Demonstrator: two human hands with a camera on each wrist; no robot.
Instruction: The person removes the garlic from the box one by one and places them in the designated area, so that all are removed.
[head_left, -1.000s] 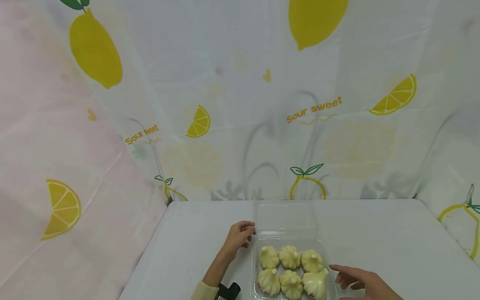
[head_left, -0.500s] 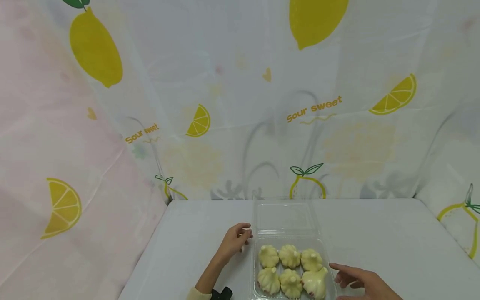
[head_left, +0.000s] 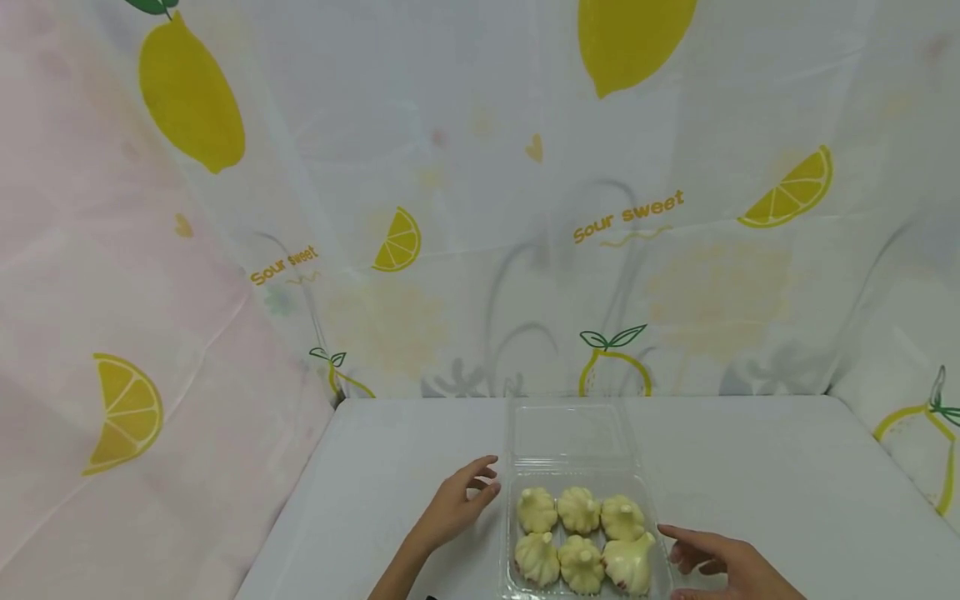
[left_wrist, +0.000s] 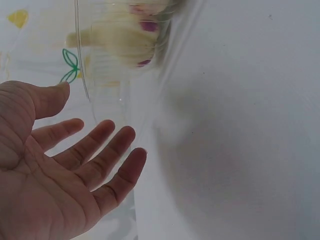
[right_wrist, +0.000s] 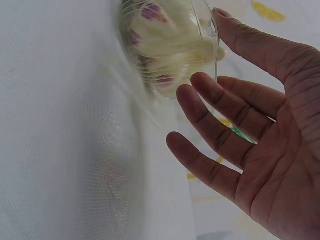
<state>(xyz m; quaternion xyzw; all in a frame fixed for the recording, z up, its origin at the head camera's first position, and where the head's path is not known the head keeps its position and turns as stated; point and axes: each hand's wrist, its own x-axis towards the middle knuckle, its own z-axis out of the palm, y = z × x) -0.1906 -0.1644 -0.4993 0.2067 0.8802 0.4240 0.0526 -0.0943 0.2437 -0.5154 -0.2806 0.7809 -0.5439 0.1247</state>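
And there goes the left hand (head_left: 452, 508), sliding away from the hinge end of the clear plastic box (head_left: 505, 533) and dropping back towards the person, while the right hand (head_left: 733, 567) keeps its place on the other side. The left is off the box now, just beside its left wall, palm turned in, fingers spread and thumb wide, gripping nothing. Over on the right, fingers lightly bent and well parted, that hand is holding nothing either; its index finger and thumb come right up to the box's edge, though from these angles I can't say for certain whether they touch it or stop just short.

Between the two hands sits the box, flat on the white table (head_left: 397, 467), its transparent lid (head_left: 573, 433) folded back on the far side. Inside, six pale garlic bulbs (head_left: 578, 510) stand in two rows of three, packed close. Most point their stems up; the near right bulb (head_left: 628, 567) leans over, stem towards the box's right wall. Purple patches show low on the bulbs through the plastic in both wrist views. Behind it all hangs a lemon-print cloth (head_left: 465, 108), lettered "Sour sweet".
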